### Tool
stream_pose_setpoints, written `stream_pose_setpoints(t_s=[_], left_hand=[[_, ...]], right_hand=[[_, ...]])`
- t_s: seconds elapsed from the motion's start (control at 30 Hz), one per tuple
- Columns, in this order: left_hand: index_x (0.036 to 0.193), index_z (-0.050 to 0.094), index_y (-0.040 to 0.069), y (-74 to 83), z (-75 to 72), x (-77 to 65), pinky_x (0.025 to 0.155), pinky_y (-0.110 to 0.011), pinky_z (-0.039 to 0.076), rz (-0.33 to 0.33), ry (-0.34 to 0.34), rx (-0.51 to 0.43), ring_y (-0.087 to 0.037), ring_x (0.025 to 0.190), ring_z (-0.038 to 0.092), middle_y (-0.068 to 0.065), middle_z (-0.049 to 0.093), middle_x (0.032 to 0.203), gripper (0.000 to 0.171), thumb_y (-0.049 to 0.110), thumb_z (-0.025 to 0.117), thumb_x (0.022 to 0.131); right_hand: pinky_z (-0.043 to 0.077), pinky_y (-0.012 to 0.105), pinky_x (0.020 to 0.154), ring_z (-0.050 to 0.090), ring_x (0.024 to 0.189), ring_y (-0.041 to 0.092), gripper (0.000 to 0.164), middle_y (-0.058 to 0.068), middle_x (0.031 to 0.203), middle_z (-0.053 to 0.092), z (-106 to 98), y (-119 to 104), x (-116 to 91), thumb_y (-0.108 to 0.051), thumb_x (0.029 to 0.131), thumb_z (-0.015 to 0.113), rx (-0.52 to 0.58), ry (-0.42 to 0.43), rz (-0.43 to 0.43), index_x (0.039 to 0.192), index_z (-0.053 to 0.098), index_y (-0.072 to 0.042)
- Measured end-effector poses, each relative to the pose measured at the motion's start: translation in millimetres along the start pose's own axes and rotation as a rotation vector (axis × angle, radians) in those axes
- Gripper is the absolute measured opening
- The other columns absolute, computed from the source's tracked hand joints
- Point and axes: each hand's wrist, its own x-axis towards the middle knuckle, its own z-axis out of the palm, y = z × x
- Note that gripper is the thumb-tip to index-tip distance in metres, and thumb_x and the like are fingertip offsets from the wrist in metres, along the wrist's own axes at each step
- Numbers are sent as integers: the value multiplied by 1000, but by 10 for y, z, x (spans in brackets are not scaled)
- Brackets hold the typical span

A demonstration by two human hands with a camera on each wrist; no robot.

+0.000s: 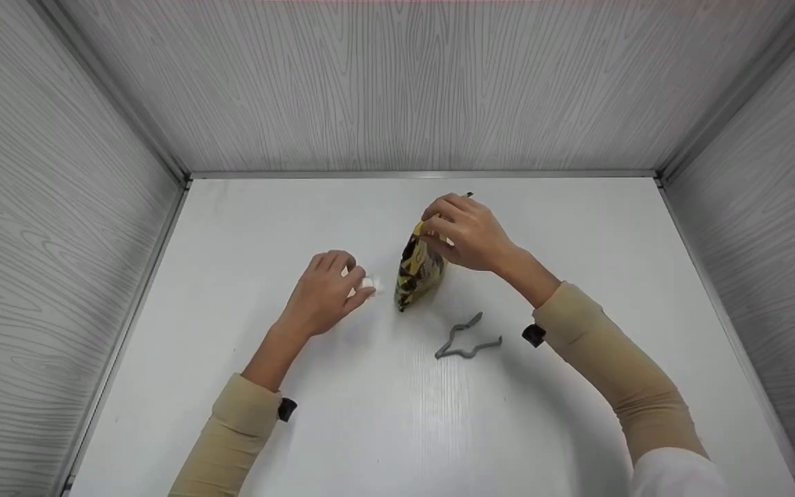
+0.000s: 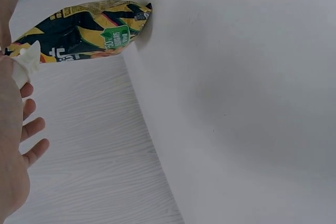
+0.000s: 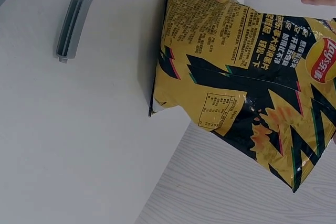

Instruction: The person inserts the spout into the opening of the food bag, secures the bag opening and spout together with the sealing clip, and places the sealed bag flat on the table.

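My right hand [image 1: 470, 235] grips the upper edge of a yellow-and-black Lay's chip bag [image 1: 419, 269]. The bag stands on end, its lower edge at the white table, and its printed side fills much of the right wrist view [image 3: 236, 72]. To the left of the bag, my left hand [image 1: 325, 290] pinches a small white crumpled piece [image 2: 27, 65] that looks like tissue between thumb and fingers. In the left wrist view its other fingers [image 2: 34, 128] are spread apart. The piece overlaps the top end of the bag there.
A grey V-shaped clip [image 1: 466, 338] lies spread on the table [image 1: 384, 414], nearer to me than the bag. One grooved arm of it shows in the right wrist view. Grey wood-grain panels [image 1: 411, 90] enclose the table at the back and both sides.
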Motion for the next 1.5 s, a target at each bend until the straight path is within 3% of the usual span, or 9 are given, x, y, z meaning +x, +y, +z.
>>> stream_pose_setpoints(t_s=[0.27,0.8,1.03,1.5], left_hand=[[107,68,11,-23,-46,65,106,-47,51,5,13,-4,-30,114,61,-11,64,112,33,43,59,107],[108,69,9,-38,-118,218,106,-48,53,36,29,29,-32,115,63,-13,66,113,38,45,58,107],[109,66,9,-7,-128,306,107,-48,52,30,52,-9,-32,114,61,-13,64,114,38,46,59,107],[109,66,8,3,-193,433,107,-47,51,36,101,-11,-32,115,61,-13,63,114,38,46,60,106]], right_hand=[[59,41,78,68,98,27,15,9,104,71,29,104,-8,-22,96,80,-9,-1,20,102,71,-11],[61,43,85,69,102,27,14,9,107,72,-11,266,-66,-21,98,77,-48,-49,122,106,72,-11],[61,43,84,69,103,27,16,9,108,72,-32,324,-99,-24,99,75,-55,-67,170,107,73,-10],[61,43,82,69,100,28,16,10,106,72,-7,318,-106,-22,97,78,-58,-63,171,106,73,-10]])
